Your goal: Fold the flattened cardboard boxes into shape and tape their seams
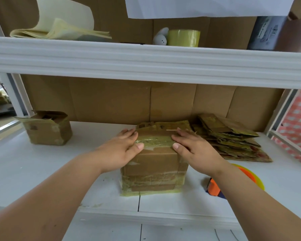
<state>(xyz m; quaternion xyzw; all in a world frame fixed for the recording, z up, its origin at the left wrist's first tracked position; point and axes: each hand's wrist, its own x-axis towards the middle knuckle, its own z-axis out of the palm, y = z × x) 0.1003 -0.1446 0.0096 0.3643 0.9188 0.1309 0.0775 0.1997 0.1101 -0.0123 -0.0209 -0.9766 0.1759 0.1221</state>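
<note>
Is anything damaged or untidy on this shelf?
Yes. The brown cardboard box under both hands carries wrinkled yellowish tape and torn patches. The small open box at left looks dented, and the flattened cardboard pile lies fanned unevenly.

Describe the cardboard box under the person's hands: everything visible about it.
The cardboard box is brown, worn, folded into shape, upright on the white shelf. Yellowish clear tape runs across its top seam; more wraps its base. The left hand and right hand press flat on the top either side of the seam, thumbs on the tape. A stack of flattened boxes lies behind, to its right.
</note>
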